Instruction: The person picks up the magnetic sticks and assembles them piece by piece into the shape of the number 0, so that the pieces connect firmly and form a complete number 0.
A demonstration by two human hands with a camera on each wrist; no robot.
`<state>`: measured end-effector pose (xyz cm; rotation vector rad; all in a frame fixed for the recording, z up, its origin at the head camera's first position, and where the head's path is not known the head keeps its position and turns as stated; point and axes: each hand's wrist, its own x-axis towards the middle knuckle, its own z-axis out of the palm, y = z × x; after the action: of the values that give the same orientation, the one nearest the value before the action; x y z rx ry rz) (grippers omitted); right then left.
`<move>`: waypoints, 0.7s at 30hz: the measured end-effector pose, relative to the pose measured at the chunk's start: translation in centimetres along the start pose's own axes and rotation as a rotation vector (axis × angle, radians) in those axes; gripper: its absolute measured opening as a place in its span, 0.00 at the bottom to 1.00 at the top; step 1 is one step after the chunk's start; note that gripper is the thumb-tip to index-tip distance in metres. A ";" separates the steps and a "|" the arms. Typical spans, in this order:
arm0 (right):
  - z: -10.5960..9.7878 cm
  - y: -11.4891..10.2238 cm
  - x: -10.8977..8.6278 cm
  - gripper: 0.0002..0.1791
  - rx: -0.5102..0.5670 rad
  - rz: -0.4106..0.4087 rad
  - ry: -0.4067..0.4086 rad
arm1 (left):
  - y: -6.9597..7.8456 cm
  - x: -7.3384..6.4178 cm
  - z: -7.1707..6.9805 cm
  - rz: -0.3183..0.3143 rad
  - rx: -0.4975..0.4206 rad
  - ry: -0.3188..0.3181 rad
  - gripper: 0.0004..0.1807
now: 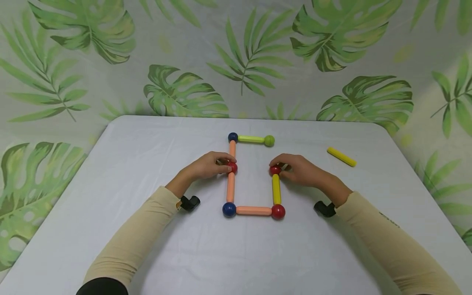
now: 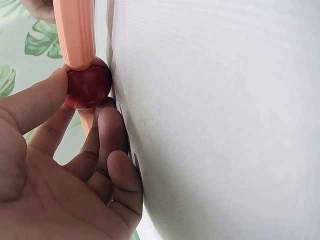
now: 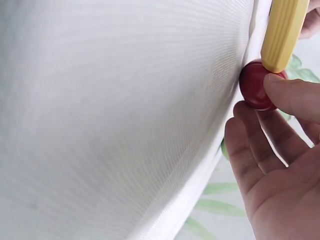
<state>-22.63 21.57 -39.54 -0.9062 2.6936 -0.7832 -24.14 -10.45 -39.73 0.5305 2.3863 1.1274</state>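
Observation:
My left hand (image 1: 209, 165) pinches a red ball (image 2: 90, 84) on the left side of a figure of rods and balls lying on the table. A salmon rod (image 1: 230, 187) runs from that ball down to a blue ball (image 1: 229, 209); another salmon rod (image 1: 232, 148) leads up to a second blue ball (image 1: 233, 137). My right hand (image 1: 298, 169) holds a different red ball (image 3: 257, 86) between thumb and fingers. From it a yellow rod (image 1: 276, 189) reaches a lower red ball (image 1: 278, 212). A horizontal salmon rod (image 1: 253, 211) joins the two bottom balls.
At the top, a lime rod (image 1: 251, 139) links the upper blue ball to a green ball (image 1: 269, 141). One loose yellow rod (image 1: 341, 157) lies to the right on the white tabletop (image 1: 236, 254). Behind the table hangs a leaf-patterned cloth (image 1: 265, 24).

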 end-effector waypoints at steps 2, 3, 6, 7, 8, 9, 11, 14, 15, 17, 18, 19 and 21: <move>0.0 0.0 0.0 0.20 0.002 0.002 0.001 | 0.0 0.0 0.0 -0.006 -0.002 0.002 0.19; 0.0 0.1 0.0 0.20 0.005 0.003 0.001 | 0.0 0.0 0.0 -0.008 -0.003 0.002 0.19; 0.0 0.0 0.1 0.20 0.012 -0.002 0.003 | 0.0 0.0 0.0 -0.001 0.000 0.001 0.20; 0.0 0.0 0.1 0.20 0.013 -0.005 0.006 | 0.1 0.0 0.0 0.000 -0.001 0.001 0.20; 0.0 0.0 0.1 0.19 0.014 -0.008 0.008 | 0.1 0.0 0.0 0.001 -0.001 0.001 0.20; 0.0 0.0 0.1 0.19 0.015 -0.011 0.011 | 0.1 -0.1 0.0 0.003 -0.002 0.001 0.20; 0.0 0.0 0.1 0.19 0.013 -0.014 0.015 | 0.1 -0.1 0.0 0.003 0.001 0.000 0.20; -0.1 0.0 0.1 0.19 0.015 -0.018 0.017 | 0.1 -0.1 -0.1 -0.001 0.004 0.001 0.19; -0.1 0.0 0.1 0.19 0.015 -0.019 0.017 | 0.1 -0.1 -0.1 -0.003 0.004 0.001 0.19; -0.1 0.0 0.1 0.20 0.015 -0.020 0.017 | 0.0 0.0 -0.1 -0.004 0.005 0.001 0.19; 0.0 0.0 0.1 0.20 0.016 -0.021 0.017 | 0.0 0.0 -0.1 -0.004 0.004 0.001 0.19; 0.0 0.1 0.1 0.20 0.016 -0.021 0.018 | 0.0 0.0 -0.1 -0.004 0.003 0.001 0.19; 0.0 0.1 0.1 0.19 0.013 -0.019 0.019 | 0.0 0.0 0.0 -0.004 0.000 0.000 0.19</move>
<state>-22.74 21.58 -39.59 -0.9271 2.6963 -0.8166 -24.14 -10.49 -39.72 0.5255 2.3860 1.1260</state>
